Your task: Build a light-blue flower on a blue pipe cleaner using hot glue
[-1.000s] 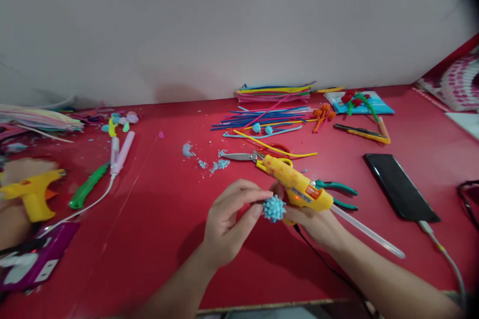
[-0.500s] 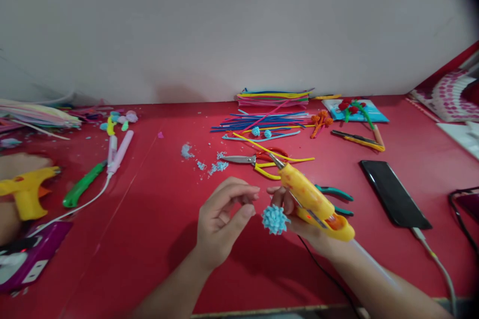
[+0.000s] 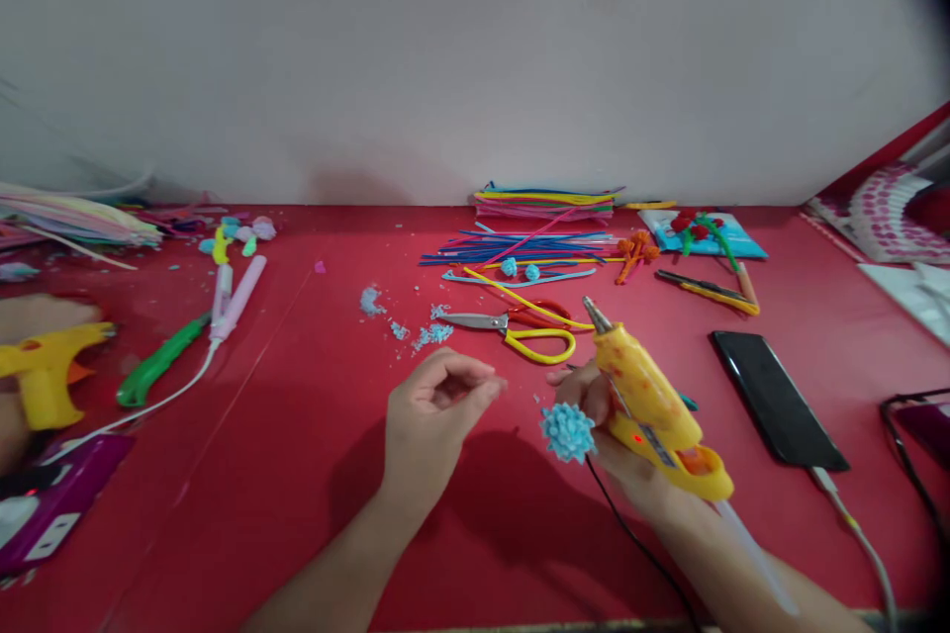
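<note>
My right hand (image 3: pixel 619 450) is wrapped round a yellow hot glue gun (image 3: pixel 645 386), its metal nozzle pointing up and to the left. A clear glue stick (image 3: pixel 757 554) comes out of its back end. A fluffy light-blue pompom (image 3: pixel 568 432) sits at the fingers of the same hand, below and left of the gun. My left hand (image 3: pixel 434 415) is to the left, apart from the gun, with thumb and fingertips pinched together; whatever may be between them is too small to make out. Beyond the hands lie scissors (image 3: pixel 475 321) with red and yellow handles.
Pipe cleaners (image 3: pixel 520 247) lie at the back, with two small blue balls (image 3: pixel 509 267) and blue fluff scraps (image 3: pixel 430 331) nearer. A phone (image 3: pixel 776 401) is at right. At left are a green cutter (image 3: pixel 159 363), a pink straightener (image 3: pixel 241 297) and another person's hand with a yellow glue gun (image 3: pixel 51 366).
My right hand has moved right with the glue gun and pompom, away from my left hand. My left thumb and fingertips have come together, and the scissors' yellow handle is now uncovered.
</note>
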Tool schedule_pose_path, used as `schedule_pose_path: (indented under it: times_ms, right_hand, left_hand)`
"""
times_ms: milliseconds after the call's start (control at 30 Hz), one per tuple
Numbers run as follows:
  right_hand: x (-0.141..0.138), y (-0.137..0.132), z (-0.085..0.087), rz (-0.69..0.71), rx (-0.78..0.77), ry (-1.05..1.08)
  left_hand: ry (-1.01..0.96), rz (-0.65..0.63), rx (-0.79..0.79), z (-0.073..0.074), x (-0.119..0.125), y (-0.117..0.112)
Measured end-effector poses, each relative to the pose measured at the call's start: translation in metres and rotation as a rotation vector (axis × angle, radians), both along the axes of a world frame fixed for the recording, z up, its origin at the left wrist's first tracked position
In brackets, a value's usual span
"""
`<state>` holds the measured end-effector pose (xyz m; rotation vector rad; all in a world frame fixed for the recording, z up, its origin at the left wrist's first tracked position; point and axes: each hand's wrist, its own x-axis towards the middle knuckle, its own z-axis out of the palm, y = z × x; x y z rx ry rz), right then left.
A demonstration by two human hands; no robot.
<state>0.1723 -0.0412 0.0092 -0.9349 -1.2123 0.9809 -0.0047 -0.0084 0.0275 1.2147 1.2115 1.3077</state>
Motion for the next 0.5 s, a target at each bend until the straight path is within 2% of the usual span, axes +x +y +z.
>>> schedule_pose_path:
  times_ms: [133,233,400,500]
  right_hand:
    - [0.005,-0.003,-0.002,-0.051,-0.001,-0.113]
    - [0.004,-0.005,-0.009,-0.147,-0.011,-0.295]
    - [-0.003,-0.006,-0.021,-0.251,-0.004,-0.439]
    - [-0.007,-0.008,-0.016,-0.246,0.016,-0.491]
  left_hand:
    - [-0.042,-0.245,-0.020,-0.002,0.000,-0.009]
    - [-0.176,-0.340,-0.015,-0.002,0.000,-0.012]
    - [-0.412,-0.378,-0.193,0.000,0.006,-0.010]
    - [-0.508,-0.341,-0.263,0.001,0.009,-0.007]
